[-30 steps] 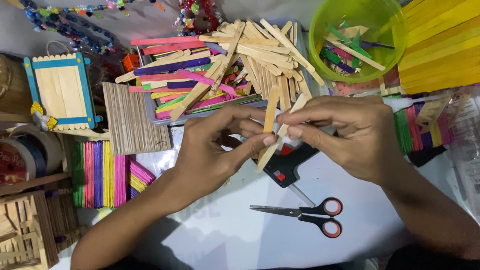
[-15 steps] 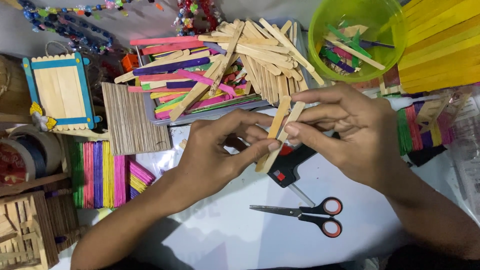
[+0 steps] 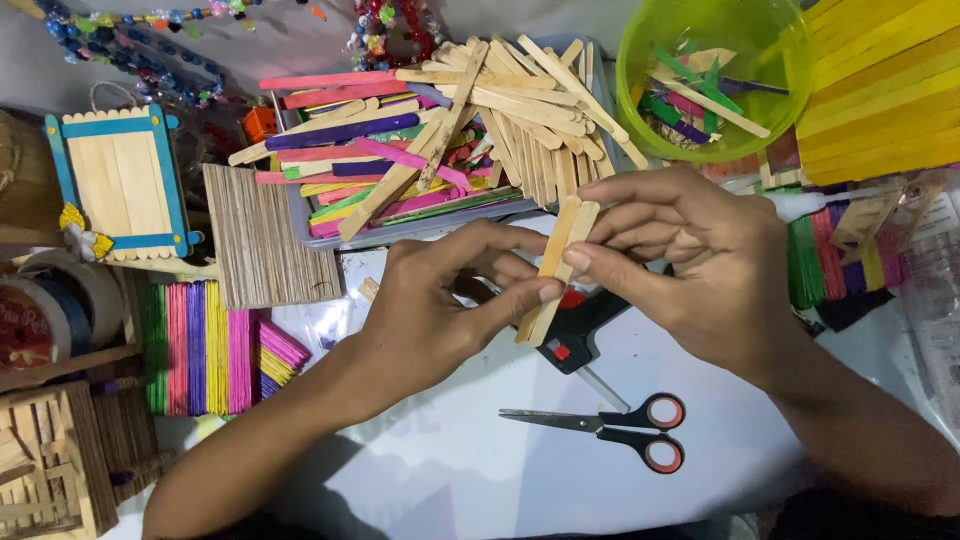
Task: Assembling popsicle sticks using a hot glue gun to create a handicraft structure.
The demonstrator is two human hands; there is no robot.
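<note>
Both hands have pressed closer at frame centre; left hand and right hand pinch two plain wooden craft sticks together, fingers curled, above the black glue gun.

Pale tan flat wooden craft sticks; below them, steel scissors with red-and-black ring handles; above them, translucent lime-green round plastic bowl.

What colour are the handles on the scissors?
The scissors have red handle loops with black trim, seen clearly in the head view.
</note>
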